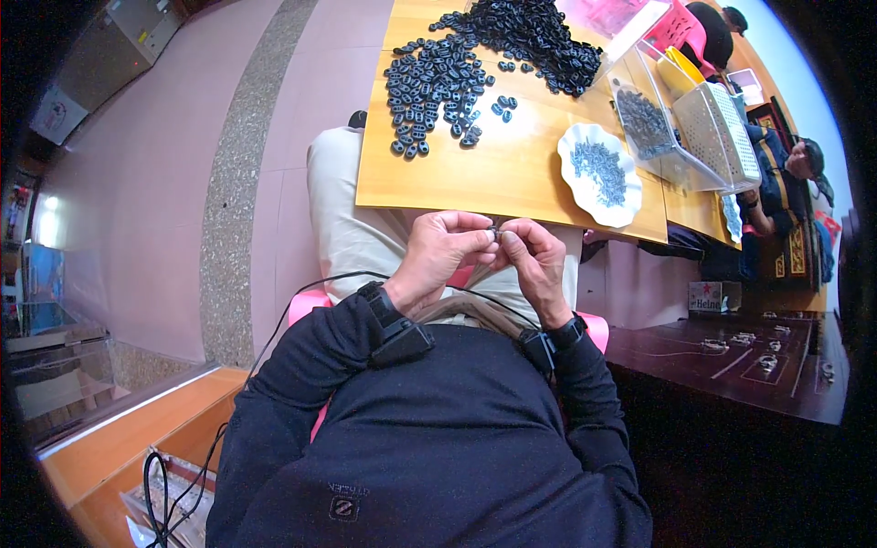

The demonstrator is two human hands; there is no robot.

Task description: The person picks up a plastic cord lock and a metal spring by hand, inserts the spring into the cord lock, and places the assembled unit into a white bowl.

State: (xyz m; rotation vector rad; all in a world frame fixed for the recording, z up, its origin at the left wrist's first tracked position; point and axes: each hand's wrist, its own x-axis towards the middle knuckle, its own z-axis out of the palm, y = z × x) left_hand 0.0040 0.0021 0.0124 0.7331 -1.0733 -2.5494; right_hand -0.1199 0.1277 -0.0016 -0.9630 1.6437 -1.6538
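Just off the table's front edge, above my lap, my left hand [436,258] and my right hand [537,267] meet fingertip to fingertip. Both pinch a small dark part [494,231], mostly covered by the fingers, so its exact shape is hidden. Beyond them on the wooden table [429,187] lies a spread of black oval two-holed pieces [425,100], with a few strays to its right. Farther back rises a denser heap of similar black pieces [534,41]. A white scalloped dish [624,212] holding small grey-blue bits [598,172] stands near the front edge, right of my hands.
At the right stand a clear plastic bin [699,171] with dark pieces, a white perforated basket [717,128] and a pink basket [676,27]. Other people [776,183] sit beyond. A cable [274,333] runs past my left arm; a dark table [676,352] is at my right.
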